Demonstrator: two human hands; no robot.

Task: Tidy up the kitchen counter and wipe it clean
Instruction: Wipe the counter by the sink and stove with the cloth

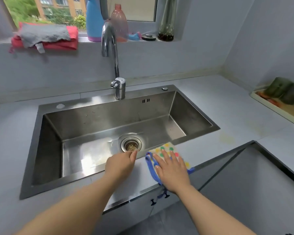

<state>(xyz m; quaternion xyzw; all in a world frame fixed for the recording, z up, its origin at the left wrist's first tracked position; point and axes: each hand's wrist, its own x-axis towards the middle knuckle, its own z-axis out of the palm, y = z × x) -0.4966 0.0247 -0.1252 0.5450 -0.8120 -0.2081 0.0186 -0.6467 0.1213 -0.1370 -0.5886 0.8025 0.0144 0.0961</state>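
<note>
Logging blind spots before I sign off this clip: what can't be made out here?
- Head view: whether the left hand pinches anything; its curled fingers hide it.
- Head view: the middle of the dotted cloth, covered by the flat right hand.
- Head view: the tray at the right, cut off by the edge, contents blurred.
- Head view: the debris in the strainer, too small.

Wide free counter (210, 99) between sink (100, 114) and tray (268, 106) at right edge. Faucet (116, 65) stands at sink's back rim, arching over basin. Left side free.
</note>
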